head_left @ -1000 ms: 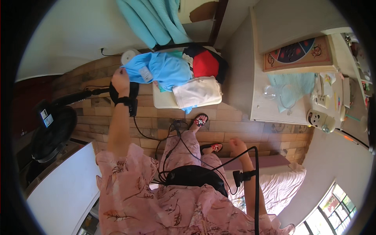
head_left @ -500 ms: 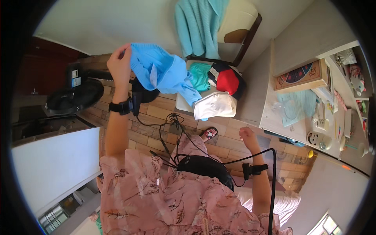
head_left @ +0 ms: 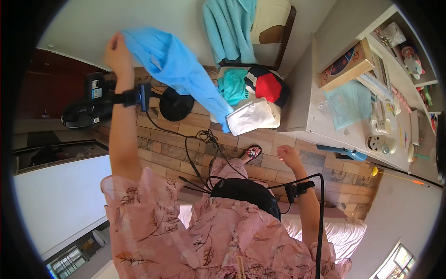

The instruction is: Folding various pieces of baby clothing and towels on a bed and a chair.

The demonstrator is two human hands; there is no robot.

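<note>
Raised at the upper left, my left hand (head_left: 119, 58) is closed on the edge of a light-blue garment (head_left: 181, 65). The cloth stretches down to the right, and its lower end hangs at the chair seat, beside a folded white cloth (head_left: 253, 116). Behind the white cloth lie a teal garment (head_left: 233, 86) and a red, black and white garment (head_left: 269, 92). My right hand (head_left: 289, 156) is held empty over the floor at the right, fingers loosely bent and partly apart. Each wrist wears a black strap with a small device.
A light-teal knitted cloth (head_left: 227, 32) drapes over the chair back. On the left are a black fan (head_left: 90, 109) and its round base (head_left: 176, 104). Black cables (head_left: 206, 137) hang before me. A cluttered desk (head_left: 316, 109) stands right, with a blue object (head_left: 348, 152) below its edge.
My left hand has moved up and to the left, pulling the light-blue garment out longer. My right hand has shifted slightly and its fingers have loosened.
</note>
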